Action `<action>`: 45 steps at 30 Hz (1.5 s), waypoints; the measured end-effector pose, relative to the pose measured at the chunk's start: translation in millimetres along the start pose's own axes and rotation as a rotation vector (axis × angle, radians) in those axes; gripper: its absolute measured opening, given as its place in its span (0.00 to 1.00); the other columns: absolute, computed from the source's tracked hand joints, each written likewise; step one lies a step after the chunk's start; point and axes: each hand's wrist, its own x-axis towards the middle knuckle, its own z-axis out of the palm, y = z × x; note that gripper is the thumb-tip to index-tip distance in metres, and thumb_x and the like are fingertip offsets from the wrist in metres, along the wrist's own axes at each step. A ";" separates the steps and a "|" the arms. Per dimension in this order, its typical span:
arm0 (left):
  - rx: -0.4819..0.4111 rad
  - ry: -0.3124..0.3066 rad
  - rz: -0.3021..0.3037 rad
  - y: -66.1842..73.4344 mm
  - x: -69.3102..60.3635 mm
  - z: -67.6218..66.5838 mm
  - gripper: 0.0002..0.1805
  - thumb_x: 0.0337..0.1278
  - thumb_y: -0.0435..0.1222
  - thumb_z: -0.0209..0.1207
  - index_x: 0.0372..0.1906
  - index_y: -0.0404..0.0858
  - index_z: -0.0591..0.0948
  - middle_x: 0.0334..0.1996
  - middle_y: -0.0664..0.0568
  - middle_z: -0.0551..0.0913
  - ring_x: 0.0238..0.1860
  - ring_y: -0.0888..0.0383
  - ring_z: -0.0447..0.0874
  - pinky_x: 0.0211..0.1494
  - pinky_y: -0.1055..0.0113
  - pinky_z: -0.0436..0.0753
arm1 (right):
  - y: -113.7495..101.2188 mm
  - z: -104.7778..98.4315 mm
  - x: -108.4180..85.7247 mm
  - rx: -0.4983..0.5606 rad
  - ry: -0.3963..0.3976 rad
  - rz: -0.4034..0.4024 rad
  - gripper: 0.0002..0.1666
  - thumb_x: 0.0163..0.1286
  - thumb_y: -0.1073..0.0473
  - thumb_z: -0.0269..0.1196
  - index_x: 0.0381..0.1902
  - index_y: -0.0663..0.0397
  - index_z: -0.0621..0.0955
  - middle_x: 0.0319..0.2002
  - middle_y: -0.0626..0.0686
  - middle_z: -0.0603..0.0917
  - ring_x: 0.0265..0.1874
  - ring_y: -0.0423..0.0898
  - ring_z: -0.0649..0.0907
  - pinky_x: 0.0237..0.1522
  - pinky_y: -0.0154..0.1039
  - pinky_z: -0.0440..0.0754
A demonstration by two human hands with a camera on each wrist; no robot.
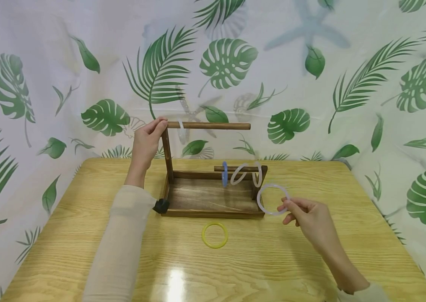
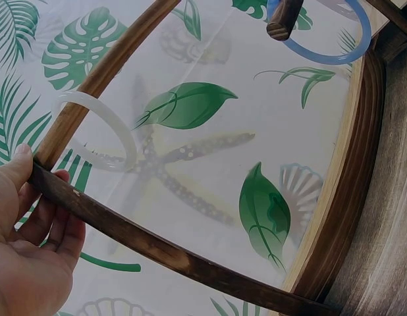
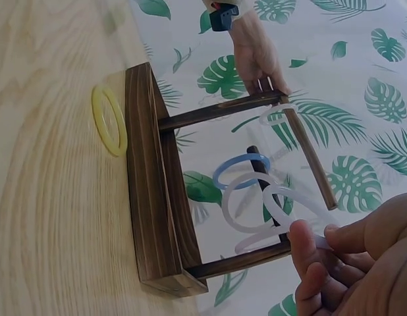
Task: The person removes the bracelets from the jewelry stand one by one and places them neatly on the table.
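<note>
As my head view shows, the left hand (image 1: 146,142) grips the wooden rack (image 1: 213,214); the right hand (image 1: 313,220) pinches a pale ring (image 1: 259,203) beside it. Left wrist: a white ring (image 2: 113,117) circles the upper bar (image 2: 118,52). Right wrist: a blue ring (image 3: 238,160) hangs outermost on the lower bar (image 3: 258,164).

Head view high, wrist views nearer rack (image 1: 213,213)

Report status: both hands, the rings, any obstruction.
Left hand grips upper corner of stand. Right hand pinches loose pale ring. Yellow ring lies on table. Free end of upper peg looks unobstructed.
</note>
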 end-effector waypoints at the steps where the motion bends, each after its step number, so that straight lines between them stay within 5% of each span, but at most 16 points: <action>1: 0.003 0.001 -0.001 0.0 0.1 0.1 0.25 0.75 0.47 0.60 0.65 0.35 0.82 0.66 0.47 0.80 0.69 0.52 0.75 0.72 0.60 0.73 | -0.5 1.1 -0.9 0.003 -0.003 0.001 0.23 0.81 0.49 0.59 0.54 0.65 0.86 0.48 0.56 0.90 0.29 0.44 0.88 0.32 0.34 0.81; 11: 0.004 0.011 -0.007 -0.2 0.4 1.7 0.24 0.75 0.46 0.61 0.65 0.36 0.82 0.66 0.47 0.81 0.69 0.53 0.75 0.72 0.60 0.73 | -4.2 10.1 -7.5 0.031 -0.021 0.025 0.21 0.80 0.51 0.61 0.55 0.64 0.86 0.40 0.54 0.91 0.28 0.45 0.88 0.31 0.33 0.80; 45: 0.007 0.006 -0.010 -1.9 0.8 -0.3 0.24 0.76 0.47 0.60 0.66 0.37 0.82 0.67 0.48 0.79 0.70 0.53 0.74 0.73 0.60 0.72 | -12.3 47.8 -20.9 0.058 -0.198 0.063 0.13 0.78 0.57 0.63 0.46 0.60 0.89 0.37 0.51 0.89 0.27 0.48 0.87 0.26 0.34 0.76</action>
